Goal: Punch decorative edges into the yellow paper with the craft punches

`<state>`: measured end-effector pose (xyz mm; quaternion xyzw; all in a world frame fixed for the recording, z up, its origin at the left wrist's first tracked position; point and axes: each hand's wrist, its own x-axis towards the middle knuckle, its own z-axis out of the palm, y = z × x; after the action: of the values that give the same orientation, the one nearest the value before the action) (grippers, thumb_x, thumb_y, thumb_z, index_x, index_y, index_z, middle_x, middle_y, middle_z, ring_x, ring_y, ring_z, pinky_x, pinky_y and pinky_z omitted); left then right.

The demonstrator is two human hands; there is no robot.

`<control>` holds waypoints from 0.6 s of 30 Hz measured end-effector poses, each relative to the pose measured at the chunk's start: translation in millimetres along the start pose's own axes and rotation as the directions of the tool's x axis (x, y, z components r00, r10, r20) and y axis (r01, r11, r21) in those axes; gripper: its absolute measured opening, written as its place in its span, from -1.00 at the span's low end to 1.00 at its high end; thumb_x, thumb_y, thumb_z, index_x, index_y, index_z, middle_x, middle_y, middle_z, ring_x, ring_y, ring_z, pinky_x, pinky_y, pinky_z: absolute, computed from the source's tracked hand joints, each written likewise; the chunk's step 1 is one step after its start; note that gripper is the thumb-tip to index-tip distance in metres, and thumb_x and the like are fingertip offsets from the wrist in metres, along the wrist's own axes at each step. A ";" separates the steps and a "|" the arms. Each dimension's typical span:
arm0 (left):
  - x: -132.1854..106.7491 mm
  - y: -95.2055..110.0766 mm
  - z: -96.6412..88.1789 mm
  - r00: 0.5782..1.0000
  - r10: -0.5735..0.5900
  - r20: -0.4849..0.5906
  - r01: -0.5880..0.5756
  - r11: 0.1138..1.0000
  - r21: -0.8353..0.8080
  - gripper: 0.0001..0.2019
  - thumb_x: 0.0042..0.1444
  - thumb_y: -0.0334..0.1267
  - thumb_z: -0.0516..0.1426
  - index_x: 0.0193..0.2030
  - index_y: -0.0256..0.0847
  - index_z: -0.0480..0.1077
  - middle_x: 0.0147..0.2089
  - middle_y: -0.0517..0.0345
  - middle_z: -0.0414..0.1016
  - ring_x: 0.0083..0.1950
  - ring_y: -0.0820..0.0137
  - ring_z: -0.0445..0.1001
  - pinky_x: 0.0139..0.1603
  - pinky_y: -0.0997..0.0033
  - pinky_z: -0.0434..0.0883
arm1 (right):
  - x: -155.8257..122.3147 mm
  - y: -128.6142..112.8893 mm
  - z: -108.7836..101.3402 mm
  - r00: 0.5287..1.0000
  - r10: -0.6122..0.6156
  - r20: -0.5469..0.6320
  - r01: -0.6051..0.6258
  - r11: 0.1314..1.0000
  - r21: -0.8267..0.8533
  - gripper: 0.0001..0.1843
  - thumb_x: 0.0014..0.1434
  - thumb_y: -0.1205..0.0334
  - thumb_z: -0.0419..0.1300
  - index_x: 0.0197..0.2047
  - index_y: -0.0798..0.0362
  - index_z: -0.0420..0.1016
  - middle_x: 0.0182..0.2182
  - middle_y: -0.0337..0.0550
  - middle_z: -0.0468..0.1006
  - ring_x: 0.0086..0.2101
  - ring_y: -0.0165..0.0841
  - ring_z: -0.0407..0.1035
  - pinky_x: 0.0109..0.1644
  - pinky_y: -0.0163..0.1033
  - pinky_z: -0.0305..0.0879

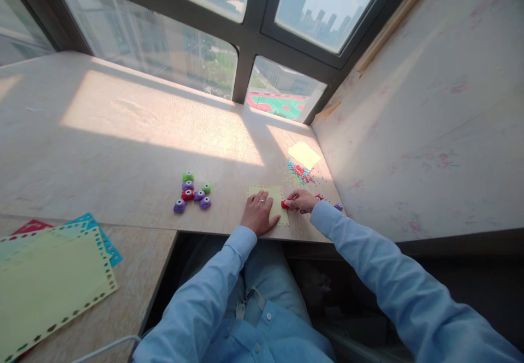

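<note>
A small yellow sheet of paper (268, 190) with punched holes along its edges lies on the wooden ledge before me. My left hand (258, 213) rests flat on it, fingers spread, a ring on one finger. At the sheet's right edge, my right hand (302, 200) grips a small red craft punch (284, 204) between thumb and fingers. Beyond the sheet lies a scatter of red, blue and yellow punched bits (302, 174). Partly hidden behind my right hand and sleeve are a red punch (320, 196) and a purple punch (338, 207).
Left of the sheet stands a group of several purple, green and red craft punches (188, 194). Another yellow paper (304, 155) lies by the right wall. Larger yellow sheets (53, 286) with punched borders, over blue and red ones, are at lower left. Windows line the back.
</note>
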<state>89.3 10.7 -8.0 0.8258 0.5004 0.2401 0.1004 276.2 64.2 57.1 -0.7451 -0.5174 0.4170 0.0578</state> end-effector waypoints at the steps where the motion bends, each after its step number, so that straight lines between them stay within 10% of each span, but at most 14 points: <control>1: 0.1 0.0 0.1 1.000 0.001 -0.001 -0.001 1.000 -0.001 -0.48 0.14 0.04 0.16 0.11 -0.29 0.36 0.28 -0.26 0.32 0.34 0.02 0.22 0.25 0.02 0.19 | -0.9 1.0 0.0 1.000 -0.007 -0.008 0.007 1.000 0.010 -0.61 -0.17 0.08 0.51 -0.44 0.07 0.43 -0.69 -0.34 0.38 -0.64 -0.51 0.24 -0.62 -0.44 0.01; 9: 0.0 -1.0 1.5 1.000 0.001 0.003 -0.001 1.000 -0.006 -0.49 0.14 0.05 0.16 0.10 -0.28 0.36 0.28 -0.26 0.32 0.35 0.03 0.21 0.25 0.01 0.19 | -3.6 7.0 0.4 0.978 -0.207 -0.009 0.207 0.978 -0.014 -0.72 0.02 0.16 0.38 -0.23 0.10 0.49 -0.61 -0.33 0.42 -0.60 -0.48 0.26 -0.54 -0.38 0.11; 18: 0.5 -0.4 1.0 1.000 -0.002 0.006 0.002 1.000 0.012 -0.49 0.14 0.07 0.15 0.09 -0.27 0.37 0.28 -0.24 0.33 0.34 0.03 0.22 0.24 0.02 0.19 | -6.3 14.6 -1.8 0.840 -0.542 -0.023 0.441 0.707 -0.552 -0.83 0.09 0.36 0.31 -0.20 0.03 0.61 -0.30 -0.15 0.49 -0.27 -0.35 0.41 -0.13 -0.27 0.30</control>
<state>89.7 11.4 -8.9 0.8266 0.5024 0.2344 0.0972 287.1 53.0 54.2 -0.6009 -0.7835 0.1578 0.0082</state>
